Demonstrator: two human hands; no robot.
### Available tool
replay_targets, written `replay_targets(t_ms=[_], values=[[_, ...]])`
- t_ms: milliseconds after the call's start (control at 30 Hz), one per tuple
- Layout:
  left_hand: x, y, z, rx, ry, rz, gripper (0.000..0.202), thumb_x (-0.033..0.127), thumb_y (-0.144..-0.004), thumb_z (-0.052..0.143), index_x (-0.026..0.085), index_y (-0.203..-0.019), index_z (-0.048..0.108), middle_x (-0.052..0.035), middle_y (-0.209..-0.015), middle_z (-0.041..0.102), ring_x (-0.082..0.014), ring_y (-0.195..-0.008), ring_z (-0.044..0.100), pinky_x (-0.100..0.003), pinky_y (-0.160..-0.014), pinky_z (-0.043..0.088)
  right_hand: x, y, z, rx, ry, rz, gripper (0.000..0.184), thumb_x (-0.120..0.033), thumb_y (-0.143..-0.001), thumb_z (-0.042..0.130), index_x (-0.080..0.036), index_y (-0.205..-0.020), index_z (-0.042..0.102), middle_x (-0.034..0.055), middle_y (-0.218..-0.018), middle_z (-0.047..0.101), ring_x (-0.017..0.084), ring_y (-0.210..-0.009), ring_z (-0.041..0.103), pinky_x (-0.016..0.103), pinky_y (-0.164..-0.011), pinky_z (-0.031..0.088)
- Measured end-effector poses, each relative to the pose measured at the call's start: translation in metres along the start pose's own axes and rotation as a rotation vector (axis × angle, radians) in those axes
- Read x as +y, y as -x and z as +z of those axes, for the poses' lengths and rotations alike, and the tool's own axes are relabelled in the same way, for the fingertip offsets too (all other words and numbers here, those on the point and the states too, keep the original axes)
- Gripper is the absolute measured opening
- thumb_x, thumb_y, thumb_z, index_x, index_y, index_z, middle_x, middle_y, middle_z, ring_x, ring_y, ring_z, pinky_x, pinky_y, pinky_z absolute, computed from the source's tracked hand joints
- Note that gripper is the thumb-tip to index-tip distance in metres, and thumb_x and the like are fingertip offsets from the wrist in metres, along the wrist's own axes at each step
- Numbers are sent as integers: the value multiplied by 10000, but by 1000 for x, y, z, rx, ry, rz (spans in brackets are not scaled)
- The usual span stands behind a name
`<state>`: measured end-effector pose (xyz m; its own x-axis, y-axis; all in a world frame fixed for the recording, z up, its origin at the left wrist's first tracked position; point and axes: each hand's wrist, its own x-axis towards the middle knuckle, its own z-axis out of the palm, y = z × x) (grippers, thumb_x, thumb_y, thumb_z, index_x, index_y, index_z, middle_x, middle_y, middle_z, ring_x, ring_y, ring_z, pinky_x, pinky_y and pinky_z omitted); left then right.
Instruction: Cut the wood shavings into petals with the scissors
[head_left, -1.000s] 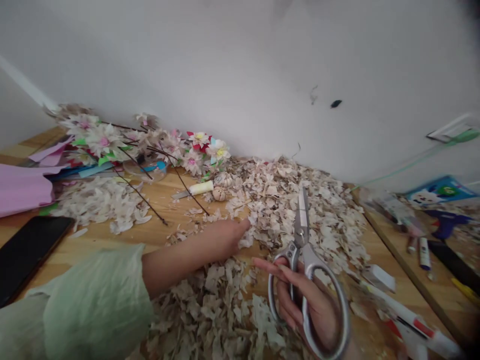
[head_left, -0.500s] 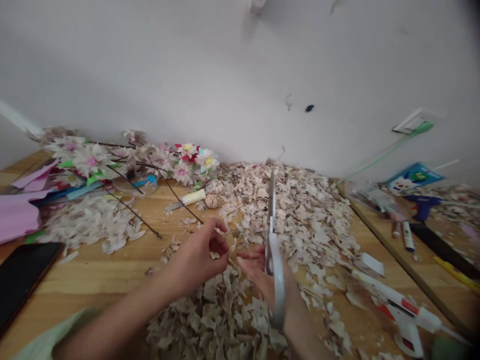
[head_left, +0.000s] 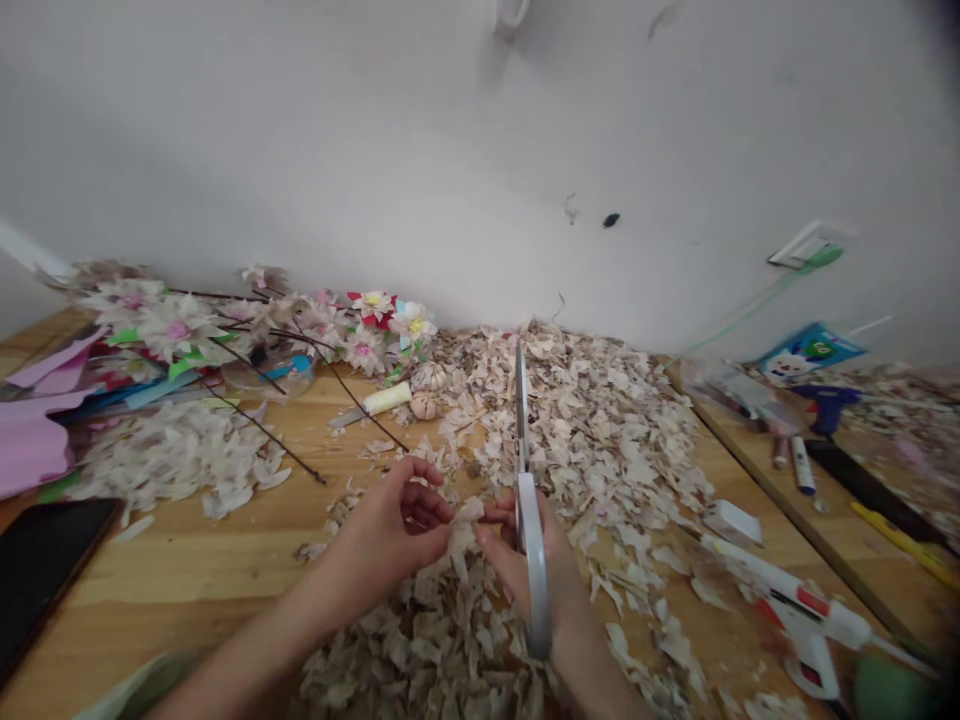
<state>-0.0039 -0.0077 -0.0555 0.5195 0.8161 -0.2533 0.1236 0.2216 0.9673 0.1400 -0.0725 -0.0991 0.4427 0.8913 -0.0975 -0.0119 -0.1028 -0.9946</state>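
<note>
above the near heap of dry bits [head_left: 420, 645], the left hand [head_left: 390, 525] seems to pinch a thin pale flake [head_left: 463, 527] while the right hand [head_left: 558, 565] holds scissors [head_left: 528, 495] close by, so this step looks like handling one flake, and the next move needs soft fingers.

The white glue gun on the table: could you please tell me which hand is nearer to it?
Right. The right hand, holding the scissors, is to the left of the glue gun; the left hand is farther left still.
</note>
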Motion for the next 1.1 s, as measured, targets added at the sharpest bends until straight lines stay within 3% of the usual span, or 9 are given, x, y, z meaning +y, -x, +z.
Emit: replay_targets(t_ms=[233, 400, 567, 667, 833, 1000, 1100], values=[[0, -4, -6, -62, 199, -143, 415, 174, -558, 710, 193, -868, 434, 31, -695, 619, -104, -605, 565, -243, -586, 409, 9, 1, 1, 26, -68, -21, 344, -388, -603, 725, -250, -812, 489, 10, -706, 677, 224, -606, 647, 312, -454, 485], [-1, -5, -1, -34, 182, -144, 402, 189, -576, 711, 192, -862, 429, 55, -664, 588, -92, -562, 549, -234, -539, 444, -3, 10, 6, 125, -108, -110, 308, -340, -659, 696, -267, -842, 459, -17, -720, 672, 189, -664, 643, 316, -589, 516], [4, 3, 0, -279, 298, -339, 314, 281, -750, 570, 190, -986, 386, 6, -651, 650, -111, -503, 595, -246, -485, 491, -6, 19, 10, 138, -48, -329, 239, -232, -707, 663, -265, -839, 467, -29, -707, 680, 138, -538, 589, 261, -502, 466], [6, 4, -1, -312, 416, -402, 349, 239, -739, 565, 172, -1028, 382, -22, -667, 663, -125, -522, 623, -244, -484, 510, -4, 17, 6, 101, -48, -387, 222, -203, -717, 644, -277, -838, 473, -27, -700, 685, 172, -602, 630, 285, -528, 490], [7, 1, -4, -298, 551, -395, 313, 191, -736, 571, 164, -1011, 424, -29, -720, 635, -138, -643, 621, -272, -509, 548, -5, 16, 1, -27, 5, -419, 249, -153, -745, 608, -285, -888, 452, -31, -751, 695, 167, -659, 654, 275, -552, 493], [3, 2, -2, -250, 496, -325, 355, 230, -715, 672, 171, -986, 449, 5, -755, 581, -117, -660, 577, -278, -560, 540, -7, 23, 10, 59, -66, -363, 171, -279, -760, 621, -274, -853, 477, -35, -716, 686, 170, -660, 640, 305, -625, 501], [3, 2, -2, -200, 438, -240, 409, 231, -694, 709, 180, -1002, 445, 35, -732, 560, -85, -630, 537, -284, -621, 524, -8, 24, 11, 125, -89, -289, 203, -333, -742, 645, -273, -857, 490, -32, -777, 706, 124, -499, 543, 258, -505, 447]])
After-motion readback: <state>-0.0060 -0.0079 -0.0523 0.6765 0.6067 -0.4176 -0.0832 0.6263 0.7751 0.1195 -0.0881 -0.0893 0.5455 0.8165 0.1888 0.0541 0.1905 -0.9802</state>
